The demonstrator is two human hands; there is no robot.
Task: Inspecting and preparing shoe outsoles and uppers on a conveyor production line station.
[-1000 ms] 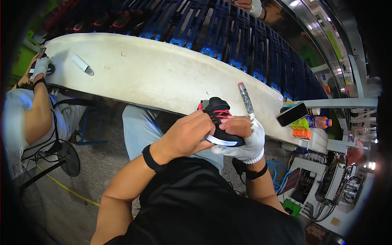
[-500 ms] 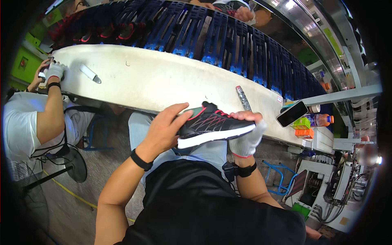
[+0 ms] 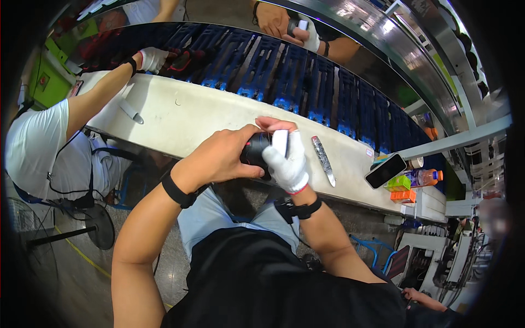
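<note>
A black sneaker (image 3: pixel 255 151) with a white sole is held above the near edge of the pale work table, turned end-on to me, its sole facing right. My bare left hand (image 3: pixel 221 153) grips its left side, thumb below and fingers over the top. My right hand (image 3: pixel 290 161), in a white knit glove with bare fingertips, holds the sole side. Most of the shoe is hidden by both hands. Right of them, a knife (image 3: pixel 322 158) with a wrapped, taped-looking handle lies on the table, its blade pointing toward me.
Behind the pale table (image 3: pixel 202 109) runs a conveyor of dark blue slats (image 3: pixel 268 76). A phone (image 3: pixel 385 170), small cartons (image 3: pixel 403 195) and a bottle (image 3: pixel 429 176) stand at the right end. To the left, a co-worker's gloved hand (image 3: pixel 153 59) reaches to shoes; a pale tool (image 3: pixel 131 111) lies nearby.
The sneaker has turned from side-on to end-on and moved slightly left and away from me. My right hand has shifted from the toe to the sole side. The co-worker's arm has reached toward the conveyor.
</note>
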